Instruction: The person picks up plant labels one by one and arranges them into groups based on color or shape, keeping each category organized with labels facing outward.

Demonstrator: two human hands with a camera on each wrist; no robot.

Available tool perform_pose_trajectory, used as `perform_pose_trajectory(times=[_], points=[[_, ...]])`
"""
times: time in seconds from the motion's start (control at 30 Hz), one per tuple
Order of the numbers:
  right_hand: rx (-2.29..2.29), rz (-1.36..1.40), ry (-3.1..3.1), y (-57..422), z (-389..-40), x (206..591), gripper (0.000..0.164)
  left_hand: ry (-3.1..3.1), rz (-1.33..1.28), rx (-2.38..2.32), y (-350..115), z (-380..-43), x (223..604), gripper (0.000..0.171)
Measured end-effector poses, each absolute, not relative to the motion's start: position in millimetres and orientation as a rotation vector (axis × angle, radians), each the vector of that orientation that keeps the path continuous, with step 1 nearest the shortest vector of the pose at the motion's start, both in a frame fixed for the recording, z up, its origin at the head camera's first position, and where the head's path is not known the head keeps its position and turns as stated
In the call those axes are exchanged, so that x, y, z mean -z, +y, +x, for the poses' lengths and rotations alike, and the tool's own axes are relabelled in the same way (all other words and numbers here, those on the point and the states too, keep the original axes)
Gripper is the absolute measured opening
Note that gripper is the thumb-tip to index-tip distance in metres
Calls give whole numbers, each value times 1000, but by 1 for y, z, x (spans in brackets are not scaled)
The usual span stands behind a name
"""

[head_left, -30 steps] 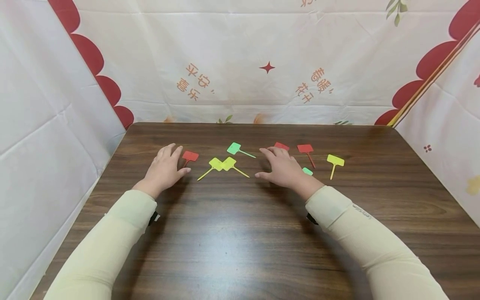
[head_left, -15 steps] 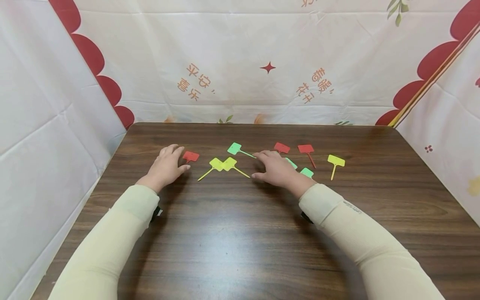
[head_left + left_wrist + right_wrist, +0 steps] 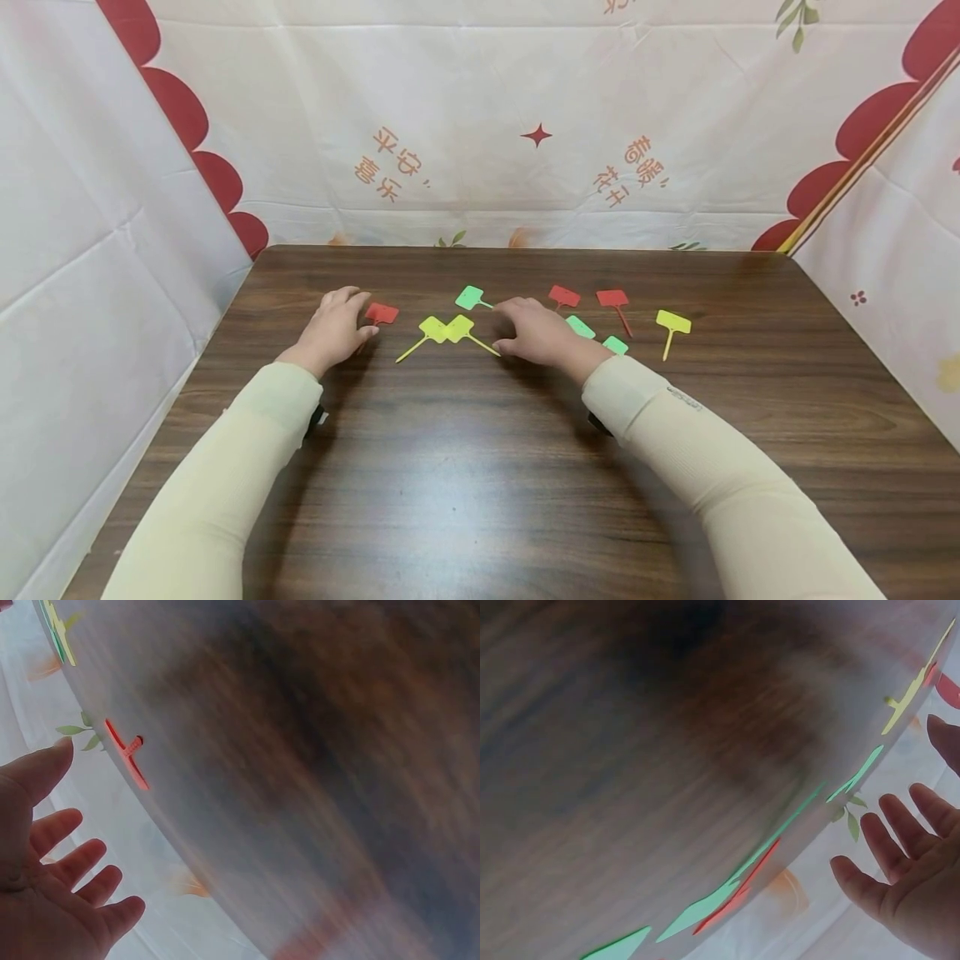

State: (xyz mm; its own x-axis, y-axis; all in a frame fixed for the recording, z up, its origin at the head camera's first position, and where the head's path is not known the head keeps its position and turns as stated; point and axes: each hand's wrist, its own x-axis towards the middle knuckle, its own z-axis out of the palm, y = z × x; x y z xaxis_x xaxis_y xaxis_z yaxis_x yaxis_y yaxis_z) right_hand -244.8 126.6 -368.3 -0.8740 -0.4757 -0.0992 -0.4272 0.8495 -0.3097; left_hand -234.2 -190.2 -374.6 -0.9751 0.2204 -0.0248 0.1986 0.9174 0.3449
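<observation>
Flat plastic plant labels with thin stems lie on the brown table. My left hand [image 3: 328,332] is beside a red label [image 3: 382,313], its fingers loosely bent and spread; the left wrist view shows nothing in the palm [image 3: 45,900] and the red label [image 3: 126,754] apart from it. My right hand [image 3: 538,333] has its fingertips right at the stem of a green label [image 3: 469,297], its thumb by the stem end of a yellow label [image 3: 460,327]. That label's head overlaps another yellow label [image 3: 432,328]. In the right wrist view the fingers [image 3: 885,844] are relaxed and hold nothing.
Right of my right hand lie two red labels [image 3: 564,296], two green labels [image 3: 580,327] and a yellow label [image 3: 673,322]. The wood-grain table [image 3: 450,467] ends at a white printed cloth [image 3: 480,100] behind, with more cloth at both sides.
My right hand has moved left, from near the red and green labels to the green label's stem, uncovering labels behind it. The left hand has shifted only slightly. The labels have stayed put.
</observation>
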Motion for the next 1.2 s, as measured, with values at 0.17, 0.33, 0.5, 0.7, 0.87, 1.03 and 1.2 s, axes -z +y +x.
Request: perform_pose_trajectory(times=[0.17, 0.33, 0.5, 0.7, 0.87, 1.03, 1.2], points=[[425, -759, 2836, 121, -250, 367, 52, 2996, 325, -546, -190, -235, 373, 59], [428, -807, 2809, 115, -255, 367, 45, 2979, 320, -552, -191, -236, 373, 58], [407, -851, 2776, 109, -258, 370, 40, 2965, 334, -558, -193, -238, 375, 57], [349, -879, 2779, 101, -258, 371, 40, 2924, 357, -585, -195, -243, 377, 57], [283, -894, 2771, 94, -261, 372, 43, 2887, 374, -598, -195, -246, 376, 57], [265, -884, 2764, 90, -261, 373, 45, 2883, 380, -610, -194, -251, 377, 57], [282, -892, 2760, 86, -262, 375, 44, 2880, 381, -600, -196, -255, 380, 57]])
